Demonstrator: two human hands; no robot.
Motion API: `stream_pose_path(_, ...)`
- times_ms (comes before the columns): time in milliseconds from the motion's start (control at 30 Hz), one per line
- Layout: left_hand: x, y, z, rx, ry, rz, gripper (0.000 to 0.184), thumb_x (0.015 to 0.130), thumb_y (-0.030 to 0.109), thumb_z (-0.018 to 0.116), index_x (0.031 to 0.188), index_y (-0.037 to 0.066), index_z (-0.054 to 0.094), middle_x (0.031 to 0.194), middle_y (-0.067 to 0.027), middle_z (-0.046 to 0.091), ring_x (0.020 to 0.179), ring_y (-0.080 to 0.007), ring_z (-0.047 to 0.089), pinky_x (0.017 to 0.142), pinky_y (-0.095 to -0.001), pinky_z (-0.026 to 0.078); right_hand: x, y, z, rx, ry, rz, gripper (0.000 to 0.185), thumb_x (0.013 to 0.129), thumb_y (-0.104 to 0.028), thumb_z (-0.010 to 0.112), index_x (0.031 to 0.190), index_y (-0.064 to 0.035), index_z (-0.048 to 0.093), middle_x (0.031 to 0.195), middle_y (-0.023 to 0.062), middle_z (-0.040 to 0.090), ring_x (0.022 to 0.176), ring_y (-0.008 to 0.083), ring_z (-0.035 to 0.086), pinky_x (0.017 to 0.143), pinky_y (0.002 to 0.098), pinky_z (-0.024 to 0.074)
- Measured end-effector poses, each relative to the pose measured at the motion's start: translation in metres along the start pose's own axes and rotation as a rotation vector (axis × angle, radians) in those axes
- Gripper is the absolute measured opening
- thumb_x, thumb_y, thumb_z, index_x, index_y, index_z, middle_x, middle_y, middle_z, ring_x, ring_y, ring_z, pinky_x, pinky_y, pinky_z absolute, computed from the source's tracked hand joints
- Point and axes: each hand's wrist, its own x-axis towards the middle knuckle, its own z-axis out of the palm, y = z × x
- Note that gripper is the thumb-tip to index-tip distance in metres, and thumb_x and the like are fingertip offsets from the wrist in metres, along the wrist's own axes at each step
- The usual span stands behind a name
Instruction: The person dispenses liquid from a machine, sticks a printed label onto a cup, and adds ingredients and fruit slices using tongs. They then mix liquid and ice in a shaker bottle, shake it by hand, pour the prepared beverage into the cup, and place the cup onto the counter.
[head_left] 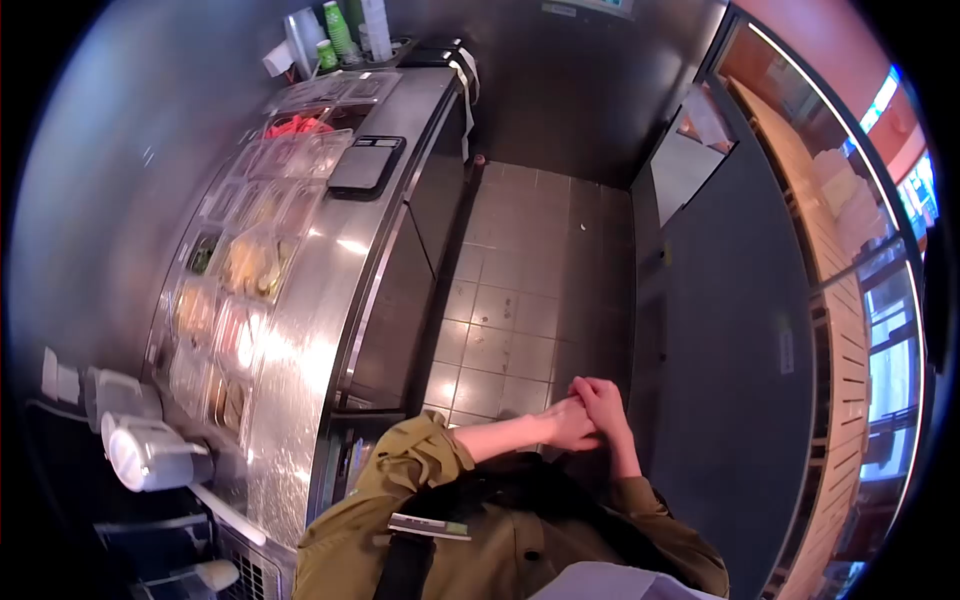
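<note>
Stainless-steel counter (310, 290) to the wearer's left bears clear food containers (258, 262), some contents lost to glare, beside a flat scale (367, 168); above floor tiles (500, 300), the right hand (601, 404) closes over the left hand (570, 428), its hidden fingers unreadable.

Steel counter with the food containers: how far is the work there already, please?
Already done, it seems: the food containers are set out in rows on the steel counter, and food shows in several. In hand: no item is visible; the left hand and right hand are clasped together, away from the counter. Left: probably any weighing, as nothing lies on the scale; I cannot tell more.
</note>
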Motion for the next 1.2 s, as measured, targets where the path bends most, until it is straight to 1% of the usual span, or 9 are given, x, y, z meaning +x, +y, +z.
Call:
stream_pose_path(300,0.028,-0.228,-0.168,0.156,0.186,-0.01,0.018,0.067,0.021,0.063,0.073,0.004,0.062,0.086,-0.0116,0.06,0.097,-0.0326,0.052,0.093,-0.0452,0.037,0.28,-0.077,0.048,0.085,0.147,-0.19,0.03,0.079,-0.034,0.06,0.087,-0.0061,0.064,0.076,0.0127,0.063,0.072,0.0303,0.061,0.065,0.0365,0.0475)
stream_pose_path(433,0.052,-0.312,-0.259,0.317,0.387,-0.167,0.039,0.072,0.03,0.064,0.105,0.009,0.061,0.118,-0.0185,0.051,0.121,-0.0348,0.037,0.102,-0.0522,0.024,0.422,-0.132,0.045,0.241,0.308,-0.345,0.031,0.081,-0.03,0.058,0.096,-0.0032,0.061,0.083,0.0128,0.064,0.076,0.0249,0.062,0.067,0.0338,0.0472)
stream_pose_path(533,0.081,-0.384,-0.263,-0.652,0.663,-0.799,0.061,0.079,0.043,0.06,0.131,0.017,0.042,0.135,-0.0234,0.033,0.132,-0.0328,0.019,0.098,-0.0646,0.015,0.514,-0.138,0.05,0.432,0.303,-0.189,0.029,0.083,-0.027,0.058,0.096,-0.0015,0.06,0.082,0.0125,0.064,0.077,0.0186,0.062,0.069,0.0311,0.0469)
stream_pose_path(633,0.107,-0.419,-0.334,-1.494,0.398,-1.362,0.073,0.081,0.053,0.053,0.138,0.016,0.028,0.139,-0.0247,0.026,0.133,-0.0341,0.016,0.1,-0.0606,0.016,0.601,-0.124,0.039,0.292,0.266,-0.065,0.029,0.083,-0.026,0.058,0.097,-0.0006,0.06,0.084,0.013,0.064,0.078,0.0157,0.061,0.071,0.0292,0.0467)
stream_pose_path(667,0.115,-0.436,-0.353,-1.342,0.295,-1.332,0.072,0.084,0.052,0.049,0.138,0.01,0.027,0.141,-0.0204,0.025,0.135,-0.0263,0.013,0.106,-0.0457,0.016,0.631,-0.125,0.033,0.257,0.246,-0.057,0.029,0.082,-0.026,0.059,0.098,-0.0006,0.06,0.086,0.0134,0.064,0.079,0.0161,0.061,0.071,0.0291,0.0468)
stream_pose_path(800,0.147,-0.553,-0.389,-1.301,0.216,-0.96,0.075,0.085,0.051,0.048,0.139,0.007,0.021,0.146,-0.011,0.016,0.135,-0.02,0.011,0.107,-0.0396,0.014,0.766,-0.134,0.032,0.293,0.285,-0.193,0.029,0.082,-0.024,0.059,0.099,-0.0002,0.059,0.086,0.0153,0.064,0.081,0.0201,0.062,0.073,0.0306,0.0476)
stream_pose_path(900,0.198,-0.583,-0.457,-1.602,0.665,-1.276,0.073,0.083,0.05,0.052,0.138,0.01,0.025,0.145,-0.0112,0.017,0.133,-0.0197,0.016,0.102,-0.0452,0.023,0.871,-0.169,0.038,0.272,0.207,-0.299,0.026,0.082,-0.021,0.058,0.098,-0.0012,0.059,0.089,0.0152,0.063,0.083,0.0226,0.063,0.073,0.0319,0.0482)
stream_pose_path(1033,0.197,-0.621,-0.537,-1.408,0.726,-0.848,0.054,0.086,0.037,0.054,0.129,0.008,0.04,0.129,-0.0124,0.043,0.126,-0.0225,0.032,0.096,-0.0452,0.032,0.991,-0.237,0.056,0.176,0.125,-0.539,0.016,0.08,-0.017,0.058,0.092,-0.0055,0.061,0.086,0.0116,0.059,0.078,0.0264,0.061,0.069,0.0342,0.0478)
stream_pose_path(1200,0.11,-0.65,-0.635,-1.528,1.232,-0.807,0.039,0.086,0.025,0.054,0.118,0.003,0.047,0.11,-0.0126,0.055,0.098,-0.0222,0.054,0.083,-0.032,0.045,1.093,-0.306,0.11,0.033,0.052,-0.876,0.01,0.077,-0.013,0.057,0.084,-0.0086,0.063,0.087,0.0082,0.058,0.084,0.0275,0.057,0.073,0.0369,0.0456)
